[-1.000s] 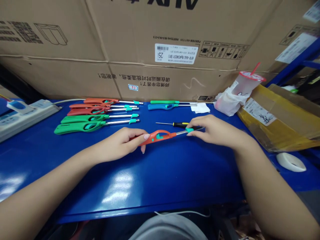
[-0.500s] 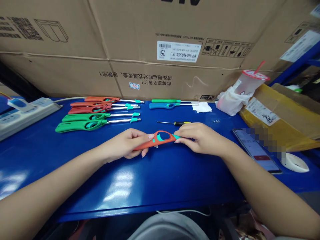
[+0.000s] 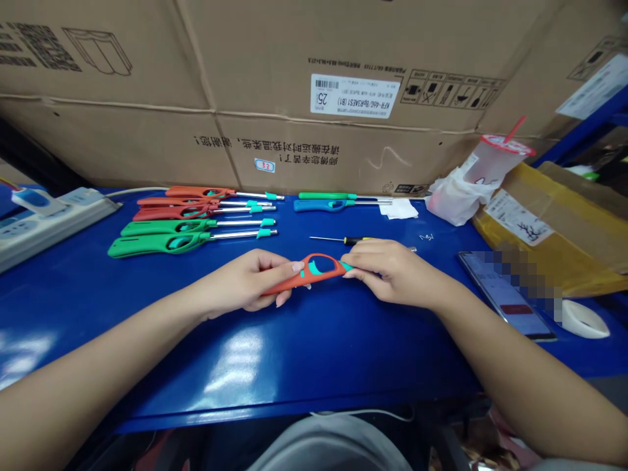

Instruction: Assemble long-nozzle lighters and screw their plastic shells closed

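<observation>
1. In the middle of the blue surface (image 3: 304,340), lifted just clear of it, I see an orange lighter (image 3: 314,271) with teal trim, held between both hands with its loop facing up.
2. The left hand (image 3: 245,284) is wrapped around the tail of the handle, fingers curled under and thumb on top. The right hand (image 3: 387,271) pinches the front end at the teal collar.
3. Behind it, the cardboard boxes (image 3: 147,144) form a wall. A white label (image 3: 354,96), upside down, reads "KFR-46G/BpR3AES1 (B1)" beside a barcode and "25". Below it is a line of inverted Chinese print and a small sticker (image 3: 265,165) marked "32". Handling pictograms sit to the label's right.
4. A screwdriver (image 3: 338,239) with a black and yellow grip lies just beyond the right hand.
5. Far left, a row of orange and green lighters (image 3: 186,226) lies side by side. A green and a blue lighter (image 3: 324,201) lie against the boxes, their tips on a tissue (image 3: 398,209).
6. Hard to make out:
   - The right hand hides most of the lighter's metal stem.
   - The phone (image 3: 505,294) on the right has a blurred screen.
   - The print on the yellow package (image 3: 554,229) is too small for me to read.
   - The power strip (image 3: 49,219) and the tape roll (image 3: 583,318) are only partly seen.
   - A lidded cup (image 3: 495,160) with a red straw stands tilted in white wrapping.
</observation>
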The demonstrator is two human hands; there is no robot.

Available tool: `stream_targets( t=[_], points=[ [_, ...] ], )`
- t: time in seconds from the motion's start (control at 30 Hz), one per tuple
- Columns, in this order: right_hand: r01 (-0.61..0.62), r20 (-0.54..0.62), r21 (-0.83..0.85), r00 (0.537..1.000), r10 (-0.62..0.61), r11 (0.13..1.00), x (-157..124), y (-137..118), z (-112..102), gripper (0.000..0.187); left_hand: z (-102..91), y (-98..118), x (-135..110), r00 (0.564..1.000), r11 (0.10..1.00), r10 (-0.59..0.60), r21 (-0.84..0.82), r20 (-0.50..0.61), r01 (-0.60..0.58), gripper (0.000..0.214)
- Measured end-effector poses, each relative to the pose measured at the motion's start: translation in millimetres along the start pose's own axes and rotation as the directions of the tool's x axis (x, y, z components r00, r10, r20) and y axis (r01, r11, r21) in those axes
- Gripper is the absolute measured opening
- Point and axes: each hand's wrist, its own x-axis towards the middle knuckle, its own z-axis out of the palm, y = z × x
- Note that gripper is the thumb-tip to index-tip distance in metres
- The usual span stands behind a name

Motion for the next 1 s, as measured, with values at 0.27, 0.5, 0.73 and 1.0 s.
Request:
stream_targets(
  t=[0.27,0.5,0.73,1.0],
  points=[
    [0.047,-0.057,-0.052,0.997,-0.050,0.998,-0.3,1.1,7.1,0.020,-3.1,1.8,0.1,1.000,0.999,-0.025,-0.031,0.018,0.026,0.059],
    [0.014,-0.060,-0.119,0.998,-0.022,0.993,-0.2,13.8,15.5,0.020,-1.6,-0.3,5.0,0.993,0.996,-0.091,0.008,-0.077,0.092,0.063],
    [-0.169,-0.169,-0.152,0.975,0.143,0.974,3.5,15.7,9.7,0.020,-4.0,4.9,7.8,0.982,0.961,0.080,0.275,-0.173,-0.030,0.070],
    [-0.395,-0.064,-0.134,0.919,0.390,0.909,-3.4,25.2,-3.6,0.023,-31.9,35.4,9.6,0.935,0.626,0.346,0.762,-0.080,-0.167,0.056]
  ],
)
